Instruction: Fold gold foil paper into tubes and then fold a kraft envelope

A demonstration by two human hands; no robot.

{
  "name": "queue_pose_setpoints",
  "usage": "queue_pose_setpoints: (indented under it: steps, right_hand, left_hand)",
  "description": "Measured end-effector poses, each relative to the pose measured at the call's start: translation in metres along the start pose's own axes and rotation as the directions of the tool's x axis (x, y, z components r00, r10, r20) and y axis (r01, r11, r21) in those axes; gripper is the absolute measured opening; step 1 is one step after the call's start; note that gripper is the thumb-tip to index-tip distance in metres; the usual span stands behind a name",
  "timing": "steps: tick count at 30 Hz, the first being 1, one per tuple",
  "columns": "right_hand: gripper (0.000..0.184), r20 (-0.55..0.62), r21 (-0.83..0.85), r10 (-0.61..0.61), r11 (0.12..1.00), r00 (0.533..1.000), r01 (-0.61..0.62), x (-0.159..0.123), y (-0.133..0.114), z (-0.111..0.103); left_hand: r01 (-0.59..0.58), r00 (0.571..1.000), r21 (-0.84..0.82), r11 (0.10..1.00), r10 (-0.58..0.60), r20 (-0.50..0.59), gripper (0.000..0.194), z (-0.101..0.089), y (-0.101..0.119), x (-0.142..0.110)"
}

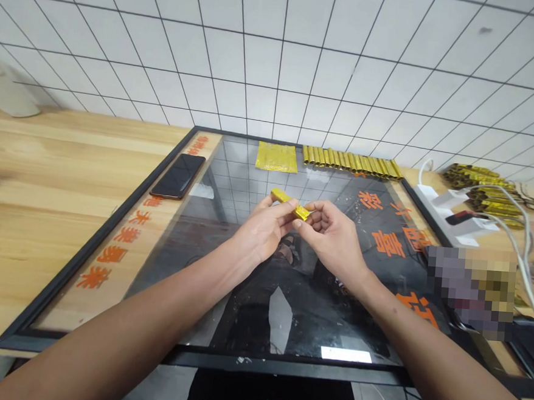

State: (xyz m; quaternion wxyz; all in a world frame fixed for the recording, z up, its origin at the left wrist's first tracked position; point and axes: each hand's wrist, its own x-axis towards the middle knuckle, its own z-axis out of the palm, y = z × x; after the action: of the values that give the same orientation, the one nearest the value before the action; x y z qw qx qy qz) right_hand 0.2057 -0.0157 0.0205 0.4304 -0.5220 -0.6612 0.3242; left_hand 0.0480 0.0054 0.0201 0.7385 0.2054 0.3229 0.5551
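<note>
Above the middle of a dark-framed glass panel (172, 303), my left hand (265, 227) grips a small gold foil roll (282, 195) along its length. The thumb and fingertips of my right hand (333, 235) pinch near the roll's right end, and the fingers hide part of it. Beyond my hands lies a flat gold foil sheet (277, 157). Beside that sheet, a row of similar gold foil rolls (352, 161) lines the panel's far edge.
A black phone (178, 176) rests on the panel's left side. To the right are a white power strip (449, 216) with plugs and cables, and a pile of gold rolls (482, 187). A white tiled wall (299, 56) stands behind the wooden table (42, 208).
</note>
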Motion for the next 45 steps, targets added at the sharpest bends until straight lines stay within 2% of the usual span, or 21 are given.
queue_pose_setpoints:
  steps: [4,9,14,17,20,23,25,27,28,29,31,33,34,35,37,39,40,42,45]
  right_hand:
    - [0.021,-0.039,-0.065,-0.110,0.992,0.993,0.108,0.002,0.008,-0.005]
    - [0.014,-0.050,-0.165,-0.266,0.953,0.963,0.255,0.002,0.013,-0.010]
    - [0.013,-0.045,-0.250,-0.353,0.910,0.934,0.332,0.001,0.013,-0.013]
    - [0.014,-0.049,-0.263,-0.397,0.891,0.917,0.371,0.001,0.011,-0.014]
    - [0.011,-0.061,-0.258,-0.419,0.884,0.906,0.391,0.001,0.010,-0.014]
    - [0.010,-0.078,-0.245,-0.400,0.895,0.913,0.372,0.001,0.010,-0.015]
    - [0.011,-0.089,-0.225,-0.372,0.911,0.924,0.345,0.001,0.011,-0.016]
    - [0.012,-0.098,-0.212,-0.327,0.930,0.940,0.301,0.001,0.010,-0.018]
    - [0.013,-0.103,-0.209,-0.303,0.938,0.948,0.277,0.002,0.010,-0.019]
    - [0.014,-0.110,-0.206,-0.281,0.945,0.953,0.255,0.002,0.009,-0.021]
    - [0.015,-0.125,-0.196,-0.251,0.955,0.960,0.225,0.003,0.009,-0.024]
    - [0.016,-0.135,-0.174,-0.240,0.961,0.961,0.215,0.004,0.008,-0.027]
    - [0.017,-0.138,-0.163,-0.240,0.962,0.961,0.217,0.005,0.008,-0.028]
    - [0.016,-0.138,-0.155,-0.245,0.962,0.960,0.223,0.005,0.008,-0.029]
    - [0.015,-0.131,-0.157,-0.271,0.956,0.954,0.250,0.005,0.008,-0.030]
    - [0.013,-0.122,-0.179,-0.312,0.941,0.942,0.288,0.005,0.007,-0.030]
    - [0.012,-0.118,-0.193,-0.332,0.932,0.936,0.306,0.005,0.006,-0.030]
    - [0.011,-0.110,-0.218,-0.363,0.917,0.925,0.334,0.004,0.004,-0.030]
    - [0.010,-0.098,-0.239,-0.389,0.903,0.916,0.357,0.002,0.002,-0.031]
  left_hand:
    - [0.030,0.999,-0.020,0.999,-0.031,-0.028,0.023,0.005,0.001,-0.003]
    - [0.047,0.998,-0.035,0.998,-0.048,-0.031,0.019,0.006,-0.001,-0.003]
    - [0.086,0.995,-0.068,0.994,-0.090,-0.053,0.010,0.003,-0.002,-0.001]
    - [0.094,0.995,-0.074,0.993,-0.096,-0.018,0.008,0.001,-0.003,-0.001]
    - [0.107,0.994,-0.081,0.991,-0.107,0.011,0.006,-0.001,-0.004,0.000]
    - [0.108,0.994,-0.057,0.993,-0.109,-0.023,0.007,-0.001,-0.002,0.001]
    - [0.056,0.997,0.016,0.998,-0.055,-0.051,0.011,-0.002,0.000,0.003]
    - [-0.063,0.994,0.189,0.980,0.079,-0.079,0.018,-0.005,0.003,0.006]
    - [-0.150,0.981,0.314,0.937,0.181,-0.073,0.022,-0.007,0.004,0.007]
    - [-0.245,0.956,0.453,0.857,0.291,-0.034,0.025,-0.009,0.006,0.009]
    - [-0.434,0.875,0.679,0.592,0.458,0.161,0.031,-0.012,0.009,0.009]
    - [-0.586,0.773,0.755,0.296,0.482,0.411,0.035,-0.013,0.012,0.006]
    - [-0.639,0.726,0.748,0.179,0.462,0.510,0.035,-0.013,0.013,0.004]
    - [-0.679,0.682,0.729,0.087,0.441,0.583,0.035,-0.013,0.013,0.002]
    - [-0.723,0.619,0.690,-0.035,0.411,0.669,0.033,-0.012,0.013,-0.001]
    - [-0.738,0.593,0.670,-0.075,0.401,0.698,0.031,-0.013,0.011,-0.002]
    - [-0.742,0.595,0.667,-0.061,0.398,0.698,0.030,-0.013,0.010,-0.002]
    - [-0.744,0.622,0.668,0.022,0.390,0.679,0.028,-0.015,0.008,0.000]
    - [-0.711,0.693,0.677,0.192,0.354,0.628,0.024,-0.016,0.005,0.004]
